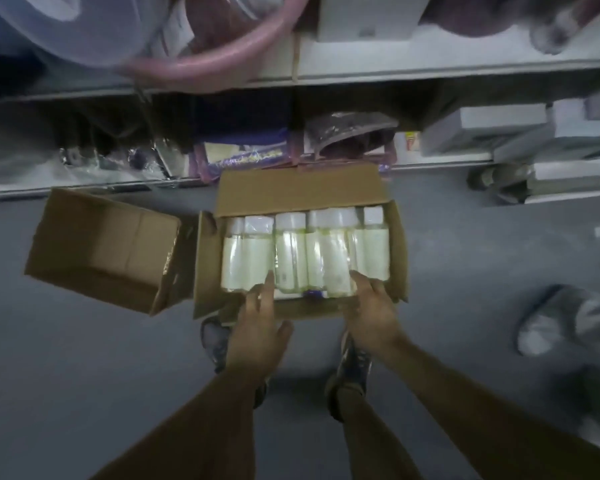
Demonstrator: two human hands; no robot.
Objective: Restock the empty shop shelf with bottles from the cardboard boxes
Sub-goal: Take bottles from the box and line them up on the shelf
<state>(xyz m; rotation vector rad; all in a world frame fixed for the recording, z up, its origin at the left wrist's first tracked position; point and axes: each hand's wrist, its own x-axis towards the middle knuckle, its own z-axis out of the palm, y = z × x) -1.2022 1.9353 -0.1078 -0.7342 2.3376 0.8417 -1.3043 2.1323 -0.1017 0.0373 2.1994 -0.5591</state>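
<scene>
An open cardboard box (pixel 302 188) sits on the grey floor in front of me, packed with several pale bottles (pixel 291 254) with white caps lying on their sides. My left hand (pixel 257 323) reaches over the box's near edge, its straight fingers touching the bottom ends of the left bottles. My right hand (pixel 371 306) reaches in at the right, fingertips against a bottle's base. Neither hand grips anything. A second cardboard box (pixel 104 247) lies to the left, open and empty.
Shop shelves (pixel 430 69) run across the top, holding white boxes, bags and plastic-wrapped goods. A pink hoop (pixel 201 67) and a clear plastic tub hang at the upper left. My feet stand just behind the box. Another person's shoe (pixel 565 320) is at right.
</scene>
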